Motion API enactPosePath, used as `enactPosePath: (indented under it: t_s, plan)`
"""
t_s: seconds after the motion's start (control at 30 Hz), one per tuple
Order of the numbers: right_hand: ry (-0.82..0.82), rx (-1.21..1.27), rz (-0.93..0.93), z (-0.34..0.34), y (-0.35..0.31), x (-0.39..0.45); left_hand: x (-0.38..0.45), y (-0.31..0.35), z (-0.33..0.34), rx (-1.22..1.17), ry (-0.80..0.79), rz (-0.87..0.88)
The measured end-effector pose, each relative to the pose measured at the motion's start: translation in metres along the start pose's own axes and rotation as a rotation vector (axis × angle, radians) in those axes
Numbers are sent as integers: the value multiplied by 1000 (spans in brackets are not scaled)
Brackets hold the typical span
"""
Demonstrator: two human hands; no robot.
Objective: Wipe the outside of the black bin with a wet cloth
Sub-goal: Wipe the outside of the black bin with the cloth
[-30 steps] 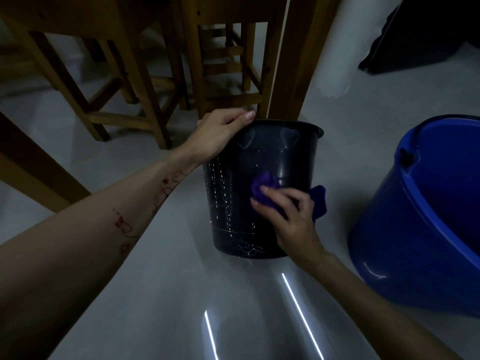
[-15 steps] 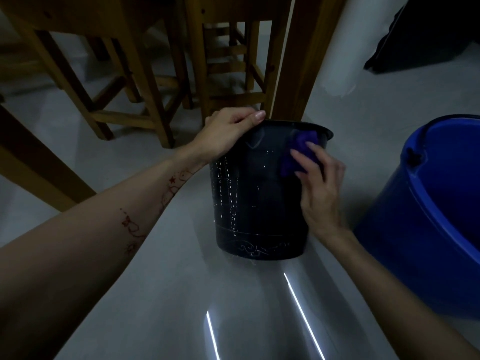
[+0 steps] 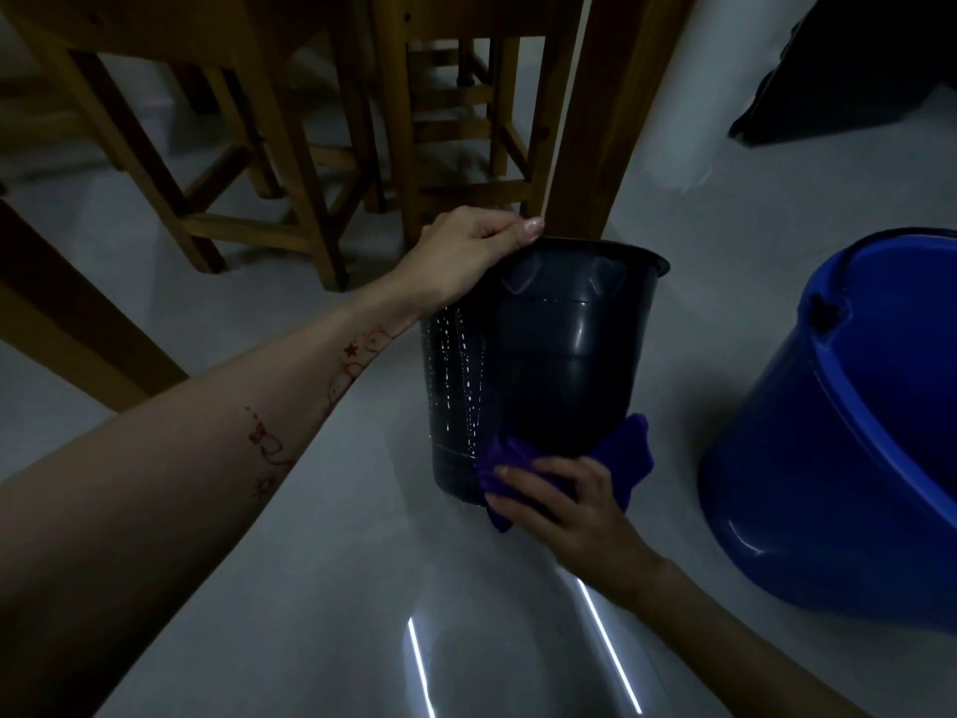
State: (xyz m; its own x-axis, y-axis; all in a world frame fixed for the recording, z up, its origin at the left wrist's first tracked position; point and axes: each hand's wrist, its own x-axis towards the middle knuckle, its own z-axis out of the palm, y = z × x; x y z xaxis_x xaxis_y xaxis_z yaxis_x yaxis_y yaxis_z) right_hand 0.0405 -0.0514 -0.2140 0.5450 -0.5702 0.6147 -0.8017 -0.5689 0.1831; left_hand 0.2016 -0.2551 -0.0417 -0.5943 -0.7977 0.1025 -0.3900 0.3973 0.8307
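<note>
The black bin (image 3: 559, 355) stands upright on the grey floor, its left side streaked with water drops. My left hand (image 3: 466, 251) grips the bin's rim at its upper left, fingers curled over the edge. My right hand (image 3: 569, 502) holds a purple cloth (image 3: 624, 458) and presses it against the bin's lower front, near the base. The cloth bunches under my fingers and sticks out to the right of the bin. The bin's base is partly hidden behind the cloth and hand.
A large blue bucket (image 3: 839, 458) stands close on the right. Wooden table legs (image 3: 595, 111) and stools (image 3: 259, 173) crowd the floor just behind the bin. A dark object (image 3: 849, 64) lies at the far right back. Glossy floor (image 3: 310, 588) stretches in front.
My right hand went with the cloth from the bin's middle up to the rim on the right, then swept down to the base. My left hand kept its hold on the rim.
</note>
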Motion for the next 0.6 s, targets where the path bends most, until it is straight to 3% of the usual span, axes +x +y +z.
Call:
enactPosePath:
  t_s: [0.17, 0.33, 0.4, 0.5, 0.6]
  plan:
    - [-28, 31, 52, -15, 1, -15, -8, -13, -21, 136, 46, 35]
    - [276, 100, 600, -29, 45, 36, -16, -17, -5, -35, 25, 29]
    - [369, 129, 735, -31, 67, 62, -11, -11, 1, -55, 23, 22]
    - [402, 119, 734, -25, 80, 84, -1, -3, 5, -70, -9, 29]
    - [344, 104, 591, -20, 75, 93, 5, 0, 4, -90, -14, 17]
